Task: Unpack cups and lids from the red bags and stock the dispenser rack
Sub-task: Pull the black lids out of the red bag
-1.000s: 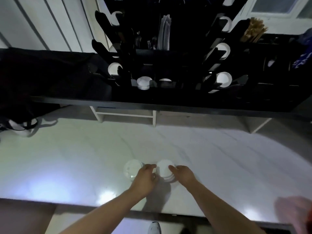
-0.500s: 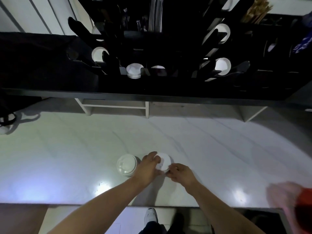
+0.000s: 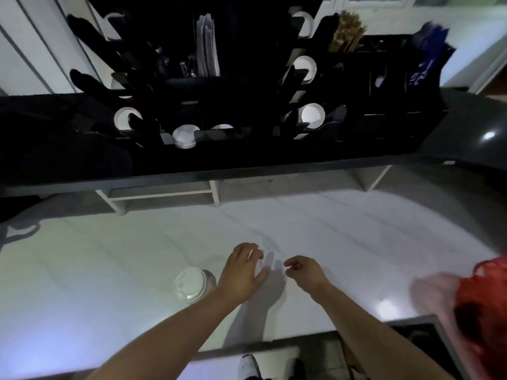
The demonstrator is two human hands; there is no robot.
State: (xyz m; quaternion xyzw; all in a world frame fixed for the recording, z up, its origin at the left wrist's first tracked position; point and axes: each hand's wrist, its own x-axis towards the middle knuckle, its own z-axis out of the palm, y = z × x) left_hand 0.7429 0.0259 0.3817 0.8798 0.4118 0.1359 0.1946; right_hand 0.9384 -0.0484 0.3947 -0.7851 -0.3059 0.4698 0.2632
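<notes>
Second lid stack gone from between hands, left hand [image 3: 242,272] spread, right hand [image 3: 303,271] loosely curled, white domed lid stack [image 3: 190,283] beside.

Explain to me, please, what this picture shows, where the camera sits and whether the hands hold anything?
There is no machine here: a camera worn on a person's head looks forward and down at their two bare arms. The left hand and the right hand hover over a white counter; the left looks empty with fingers spread, while the right's fingertips are curled together, too blurred to tell if they pinch something. Beside the left hand stands a stack of white lids. A red bag lies at the right edge. Behind is the black dispenser rack with white cups showing.
</notes>
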